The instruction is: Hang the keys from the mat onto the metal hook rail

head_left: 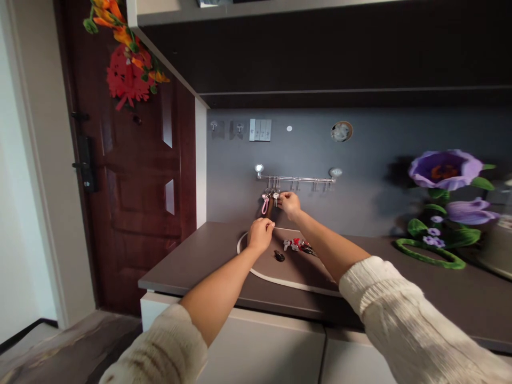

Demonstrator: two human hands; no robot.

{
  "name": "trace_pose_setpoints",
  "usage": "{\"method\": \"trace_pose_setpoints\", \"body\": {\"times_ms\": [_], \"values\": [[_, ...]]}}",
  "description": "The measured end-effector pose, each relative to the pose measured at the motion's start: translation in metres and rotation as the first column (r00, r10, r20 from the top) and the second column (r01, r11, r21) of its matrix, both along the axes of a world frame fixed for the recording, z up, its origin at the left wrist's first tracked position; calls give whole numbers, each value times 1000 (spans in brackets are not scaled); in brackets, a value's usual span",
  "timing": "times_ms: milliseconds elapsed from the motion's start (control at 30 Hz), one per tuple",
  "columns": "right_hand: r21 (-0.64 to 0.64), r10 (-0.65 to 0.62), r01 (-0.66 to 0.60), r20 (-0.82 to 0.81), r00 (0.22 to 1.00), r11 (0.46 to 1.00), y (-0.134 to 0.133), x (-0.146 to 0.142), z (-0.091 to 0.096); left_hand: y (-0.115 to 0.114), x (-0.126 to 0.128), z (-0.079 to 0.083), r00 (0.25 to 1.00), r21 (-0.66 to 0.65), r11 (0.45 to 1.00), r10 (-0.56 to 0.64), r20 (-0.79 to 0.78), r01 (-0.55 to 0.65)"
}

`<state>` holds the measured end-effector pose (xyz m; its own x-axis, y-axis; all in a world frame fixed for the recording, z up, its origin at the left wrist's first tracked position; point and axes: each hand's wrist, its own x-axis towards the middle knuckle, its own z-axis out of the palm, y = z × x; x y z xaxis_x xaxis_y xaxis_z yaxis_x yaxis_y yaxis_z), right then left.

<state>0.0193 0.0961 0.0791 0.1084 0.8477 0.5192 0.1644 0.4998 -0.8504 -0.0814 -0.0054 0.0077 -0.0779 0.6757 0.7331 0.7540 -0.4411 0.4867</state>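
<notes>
A grey wall (310, 152) rises behind a brown surface (182, 261) bearing a white-edged mat (304, 274). Below a hook rail (300, 179), the left hand (261, 234) curls its fingers; the right hand (290, 205), fingertips nearly together, is at silver keys (276, 197) hanging near the rail's left end (whether either hand grips anything, I cannot tell).

1. Just left of our right hand (290, 204), keys (276, 197) hang from the rack (298, 180).
2. Below our right hand, other keys (295, 245) lie on the mat (296, 273).
3. Left of our left hand (261, 235) stands the door (132, 208).
4. Right of our right hand, flowers (444, 181) stand on the counter (190, 256).
</notes>
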Motion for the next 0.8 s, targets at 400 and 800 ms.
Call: {"method": "trace_pose_setpoints", "body": {"times_ms": [400,800], "values": [[-15,43,-42,24,999,999,-47,26,-4,-3,-3,-1,997,-36,999,-36,67,38],[-11,51,-50,306,951,999,-88,70,-48,-2,10,18,972,-282,943,-123,198,176]]}}
